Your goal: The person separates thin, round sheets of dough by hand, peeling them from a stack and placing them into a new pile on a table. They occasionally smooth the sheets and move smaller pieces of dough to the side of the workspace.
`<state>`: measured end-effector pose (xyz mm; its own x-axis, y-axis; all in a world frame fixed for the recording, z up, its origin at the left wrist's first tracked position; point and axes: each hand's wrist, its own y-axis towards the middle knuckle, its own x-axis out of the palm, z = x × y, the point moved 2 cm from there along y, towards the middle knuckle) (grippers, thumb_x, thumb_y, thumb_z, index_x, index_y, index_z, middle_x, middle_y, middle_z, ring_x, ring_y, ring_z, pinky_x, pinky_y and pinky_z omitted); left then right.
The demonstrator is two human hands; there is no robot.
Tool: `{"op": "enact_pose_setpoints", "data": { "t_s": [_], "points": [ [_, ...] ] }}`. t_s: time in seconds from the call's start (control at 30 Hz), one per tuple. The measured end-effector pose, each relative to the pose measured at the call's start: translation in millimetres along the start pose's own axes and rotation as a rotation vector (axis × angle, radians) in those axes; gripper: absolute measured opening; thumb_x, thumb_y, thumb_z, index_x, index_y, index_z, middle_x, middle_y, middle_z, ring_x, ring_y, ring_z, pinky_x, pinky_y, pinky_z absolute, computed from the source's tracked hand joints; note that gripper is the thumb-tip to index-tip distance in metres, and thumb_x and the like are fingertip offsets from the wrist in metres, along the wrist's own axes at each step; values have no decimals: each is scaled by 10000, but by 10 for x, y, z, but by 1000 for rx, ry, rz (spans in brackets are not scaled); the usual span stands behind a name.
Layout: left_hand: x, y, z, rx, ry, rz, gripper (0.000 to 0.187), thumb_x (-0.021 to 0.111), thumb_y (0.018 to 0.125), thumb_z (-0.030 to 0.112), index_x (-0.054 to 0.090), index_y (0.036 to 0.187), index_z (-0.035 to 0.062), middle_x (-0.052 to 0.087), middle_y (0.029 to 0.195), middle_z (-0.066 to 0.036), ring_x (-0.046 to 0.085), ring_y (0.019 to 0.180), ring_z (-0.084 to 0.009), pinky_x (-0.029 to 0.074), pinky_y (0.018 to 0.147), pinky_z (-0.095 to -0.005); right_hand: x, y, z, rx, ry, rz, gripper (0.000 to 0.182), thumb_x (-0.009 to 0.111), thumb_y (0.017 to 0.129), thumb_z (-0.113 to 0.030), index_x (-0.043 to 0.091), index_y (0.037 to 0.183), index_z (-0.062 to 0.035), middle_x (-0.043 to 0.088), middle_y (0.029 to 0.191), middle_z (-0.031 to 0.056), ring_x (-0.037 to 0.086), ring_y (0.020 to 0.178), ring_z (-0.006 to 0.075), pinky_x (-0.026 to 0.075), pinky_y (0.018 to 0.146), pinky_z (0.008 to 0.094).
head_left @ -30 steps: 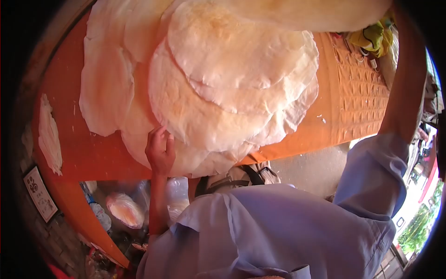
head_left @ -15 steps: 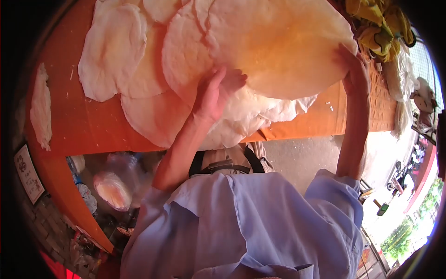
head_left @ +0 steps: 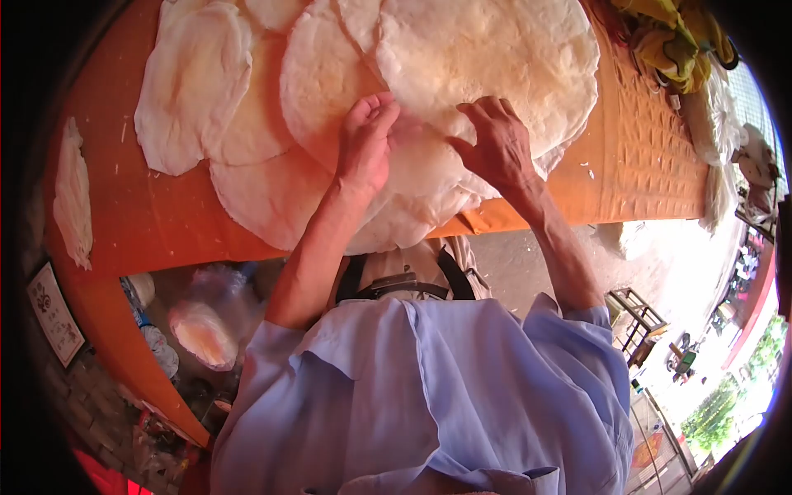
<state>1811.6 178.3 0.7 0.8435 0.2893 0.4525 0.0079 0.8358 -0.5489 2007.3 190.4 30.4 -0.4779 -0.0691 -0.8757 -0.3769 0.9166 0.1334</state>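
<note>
Pale, thin, round sheets lie overlapped on an orange-covered table. My left hand (head_left: 367, 144) is at the near-left edge of the large round sheet (head_left: 487, 58), fingers curled and thumb pressed to them; what is between them is too small to make out. My right hand (head_left: 497, 144) rests on the near part of that sheet, palm down, fingers bent and thumb held apart. Below the hands, a crumpled pale layer (head_left: 412, 210) reaches the table's front edge. Another oval sheet (head_left: 198, 82) lies further left.
The orange table (head_left: 165, 223) has a narrow pale piece (head_left: 73, 194) at its left. Yellow cloth (head_left: 668, 45) and white plastic bags (head_left: 711, 120) are at the right end. A bagged pale bundle (head_left: 202, 334) sits below the table. A metal frame (head_left: 637, 322) stands at lower right.
My right hand has moved left from the large sheet's far right side to its near edge. That sheet now lies lower and flatter. My left hand's fingers have curled closed.
</note>
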Motion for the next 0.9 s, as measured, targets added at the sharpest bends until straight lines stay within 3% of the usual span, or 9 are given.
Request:
{"op": "enact_pose_setpoints", "data": {
  "t_s": [0.23,0.27,0.37,0.4,0.5,0.53,0.73,0.83,0.9],
  "points": [
    [16,144,-51,162,162,-79,141,569,938,102,553,1067,49,608,975,-45,624,886,-186,535,824,-338,108,152,-171,-12,74,124,342,778,678,-217,677,963,-56,630,868,126,600,874,324,503,727,403],
    [36,161,-53,185,153,-85,133,572,937,101,561,1059,50,610,977,-38,622,888,-179,534,828,-335,136,166,-137,-16,86,107,258,747,705,-173,696,931,-58,654,833,133,624,815,327,515,720,395],
    [78,220,-75,114,-13,-117,144,584,934,103,570,1066,47,618,961,-35,616,892,-169,531,829,-326,169,144,31,172,430,75,199,717,728,-130,711,915,-62,676,820,148,650,737,289,522,692,341],
    [92,218,-86,83,-53,-130,154,592,931,110,569,1069,47,618,970,-35,614,895,-168,530,832,-325,212,118,114,274,585,57,166,684,776,-97,705,921,-21,698,811,138,652,690,190,511,654,277],
    [212,177,-22,16,-96,-158,191,618,920,130,568,1084,48,621,994,-39,614,909,-164,529,838,-321,118,177,214,525,922,-55,164,679,817,-103,691,924,21,699,816,100,611,728,102,490,646,245],
    [242,175,-23,10,-59,-156,205,627,915,136,568,1091,50,623,1000,-42,616,917,-162,530,837,-317,16,201,168,532,909,-77,166,659,839,-94,680,921,49,689,811,72,587,739,82,488,649,248],
    [427,-20,44,115,52,-265,291,643,879,134,564,1113,-21,627,994,-75,617,865,-151,537,766,-309,-110,272,-70,379,774,-44,160,648,843,-84,674,934,44,673,797,52,585,714,93,487,647,252],
    [365,31,-31,109,47,-207,250,622,868,95,584,1083,-27,647,951,-73,632,829,-151,537,745,-302,-99,279,-86,381,859,1,151,636,860,-80,662,951,38,665,788,47,581,686,89,483,627,242],
    [266,44,-39,87,2,-153,222,608,857,67,598,1058,-26,661,929,-74,645,807,-154,539,744,-296,-289,307,-111,507,1036,22,142,629,881,-85,652,972,22,663,788,51,589,668,89,483,610,234]
  ]
}}
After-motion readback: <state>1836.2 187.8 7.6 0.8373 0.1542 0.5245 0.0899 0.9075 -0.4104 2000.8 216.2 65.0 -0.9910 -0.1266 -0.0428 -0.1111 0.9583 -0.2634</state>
